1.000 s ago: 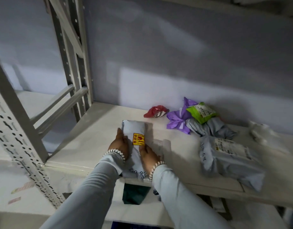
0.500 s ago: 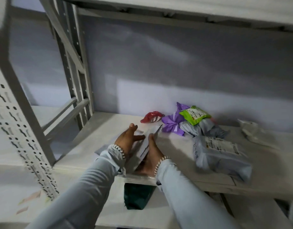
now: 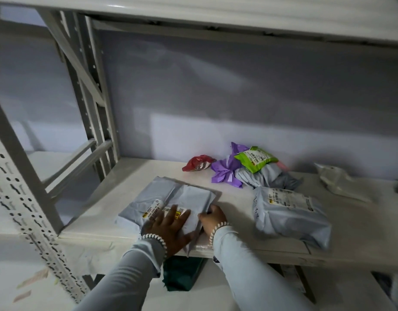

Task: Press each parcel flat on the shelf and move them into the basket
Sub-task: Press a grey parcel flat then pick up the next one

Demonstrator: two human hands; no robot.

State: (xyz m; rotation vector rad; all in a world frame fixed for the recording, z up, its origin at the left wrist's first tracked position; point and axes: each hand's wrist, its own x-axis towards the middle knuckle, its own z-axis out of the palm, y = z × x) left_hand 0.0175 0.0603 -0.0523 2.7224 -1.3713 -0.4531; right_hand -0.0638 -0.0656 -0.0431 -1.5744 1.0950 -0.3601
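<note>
The grey parcel [image 3: 171, 199] lay flat near the front edge of the shelf [image 3: 238, 212]. The left hand [image 3: 169, 227] pressed on it with spread fingers, and the right hand [image 3: 212, 219] pinched its right edge.

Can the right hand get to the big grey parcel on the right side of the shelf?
Probably yes. The right hand rests at the edge of the flattened parcel, and only bare shelf lies between it and the big grey parcel.
</note>
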